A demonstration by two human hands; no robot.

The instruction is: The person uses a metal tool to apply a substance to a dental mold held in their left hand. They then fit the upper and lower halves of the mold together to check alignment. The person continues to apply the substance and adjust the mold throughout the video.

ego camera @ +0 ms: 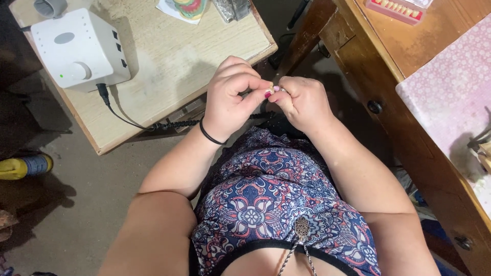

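My left hand (232, 94) and my right hand (303, 101) meet in front of me above my lap, fingertips pinched together. Between them sits a very small pale object (276, 90), mostly hidden by the fingers; what it is cannot be made out. A black band circles my left wrist. Both hands hover just off the near corner of a light wooden table (174, 61).
A white box-shaped device with a round knob (79, 48) stands on the table, its coiled black cable (169, 124) running toward my lap. A brown wooden desk (404, 92) with a pink patterned cloth is at right. A yellow bottle (23, 166) lies on the floor at left.
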